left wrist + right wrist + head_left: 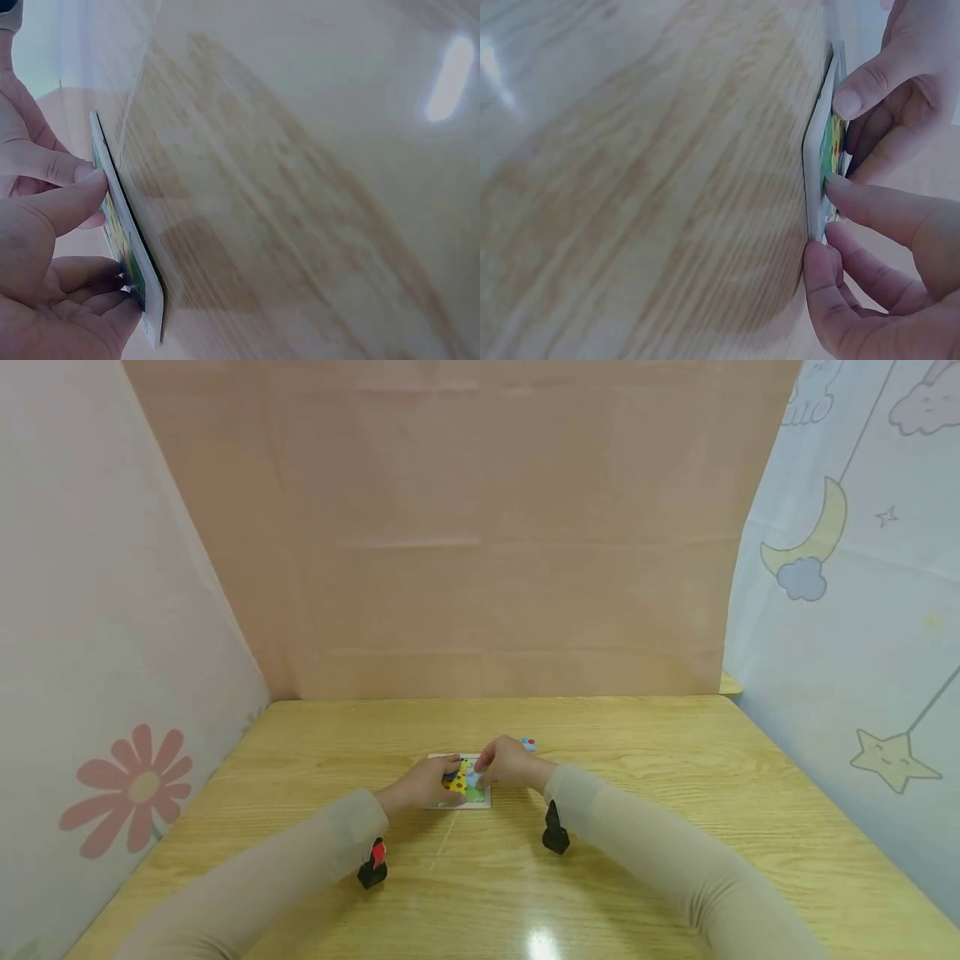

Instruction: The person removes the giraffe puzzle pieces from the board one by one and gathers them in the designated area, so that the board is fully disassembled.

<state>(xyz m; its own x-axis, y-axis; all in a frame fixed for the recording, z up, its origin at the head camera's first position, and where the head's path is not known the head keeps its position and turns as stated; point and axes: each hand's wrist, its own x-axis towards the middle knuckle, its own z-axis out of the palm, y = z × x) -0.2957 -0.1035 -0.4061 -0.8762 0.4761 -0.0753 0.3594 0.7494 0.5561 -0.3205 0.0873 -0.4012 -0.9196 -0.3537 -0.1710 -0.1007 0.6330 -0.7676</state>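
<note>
A small picture puzzle board [486,805] with a white frame lies flat on the table. It shows a yellow figure with red spots [454,787] on green and light blue. My left hand [422,782] holds the board at its left side, its thumb [849,102] down on the near frame. At the right part of the board my right hand [512,763] pinches a light blue puzzle piece [472,779] low over the picture. Its thumb [837,184] touches the green area, while other fingertips [819,259] sit right at the frame's edge. Both hands hide much of the picture.
Another light blue piece with a red dot [528,744] lies on the wooden table [637,735], just behind my right hand. A brown backdrop [480,568] closes the far side, and patterned sheets [847,635] stand left and right. Dark wrist devices [556,837] hang below both sleeves.
</note>
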